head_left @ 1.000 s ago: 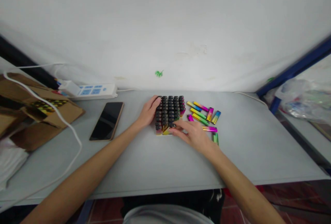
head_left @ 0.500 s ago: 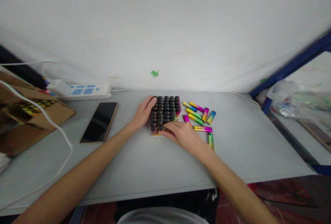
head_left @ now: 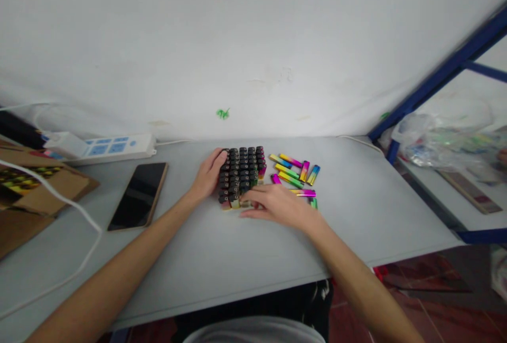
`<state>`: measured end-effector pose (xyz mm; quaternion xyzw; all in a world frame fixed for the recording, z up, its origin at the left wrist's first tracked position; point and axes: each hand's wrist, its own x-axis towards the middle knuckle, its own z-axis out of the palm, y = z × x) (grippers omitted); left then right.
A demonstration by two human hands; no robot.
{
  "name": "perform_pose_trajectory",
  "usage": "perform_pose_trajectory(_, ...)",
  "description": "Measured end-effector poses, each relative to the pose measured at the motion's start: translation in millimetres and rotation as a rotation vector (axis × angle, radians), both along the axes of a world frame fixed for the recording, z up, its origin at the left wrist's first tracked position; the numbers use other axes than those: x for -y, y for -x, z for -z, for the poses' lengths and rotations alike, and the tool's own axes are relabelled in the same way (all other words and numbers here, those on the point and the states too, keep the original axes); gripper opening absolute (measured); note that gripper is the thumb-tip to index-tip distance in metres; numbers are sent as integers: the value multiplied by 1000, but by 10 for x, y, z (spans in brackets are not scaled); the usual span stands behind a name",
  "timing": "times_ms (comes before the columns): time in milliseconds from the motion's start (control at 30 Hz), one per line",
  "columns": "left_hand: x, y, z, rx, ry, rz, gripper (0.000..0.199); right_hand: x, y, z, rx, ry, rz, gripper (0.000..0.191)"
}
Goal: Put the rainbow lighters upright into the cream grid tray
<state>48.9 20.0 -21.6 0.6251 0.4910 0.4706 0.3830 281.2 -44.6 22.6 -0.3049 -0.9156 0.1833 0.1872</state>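
A compact block of upright lighters (head_left: pixel 240 171) with black tops and shiny coloured bodies stands in rows on the grey table. My left hand (head_left: pixel 208 174) is wrapped round the block's left side, the thumb lying against the black tops near the back corner. At the front right corner is my right hand (head_left: pixel 275 203), its thumb held apart from the fingers. The fingertips reach the front lighters, and nothing shows gripped between them. Right of the block lie several loose lighters (head_left: pixel 291 177) in yellow, green, pink and blue, partly covered by my right hand.
Left of my arm lies a dark phone (head_left: pixel 138 195). A white power strip (head_left: pixel 114 147) sits by the wall, beside an open cardboard box (head_left: pixel 51 195). A white cable (head_left: pixel 85 216) crosses the table's left side. Plastic bags (head_left: pixel 420 139) lie beyond the blue frame (head_left: pixel 415 94) at right.
My right thumb has come away from the front lighter it was pinching, and the hand has shifted slightly to the right of it. My left hand keeps its hold. The camera view has turned somewhat right.
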Motion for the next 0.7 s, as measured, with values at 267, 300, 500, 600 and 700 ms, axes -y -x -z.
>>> perform_pose_trajectory(267, 5, -1, -14, -18, 18, -12, 41, -355, -791, -85, -166, -54, 541, 21)
perform_pose_trajectory(300, 5, -2, -17, -20, 20, -12, 41, -370, -816, -60, -123, -19, 554, 19)
perform_pose_trajectory(500, -11, -1, 9, 19, 9, -9, 40, -345, -697, 49, 45, 48, 433, 15)
perform_pose_trajectory(600, -15, 2, 16, 12, 5, -4, 40, -343, -666, 55, 98, 49, 450, 13)
perform_pose_trajectory(700, -9, 0, 3, 5, 3, -1, 38, -369, -710, 56, 121, 87, 526, 11)
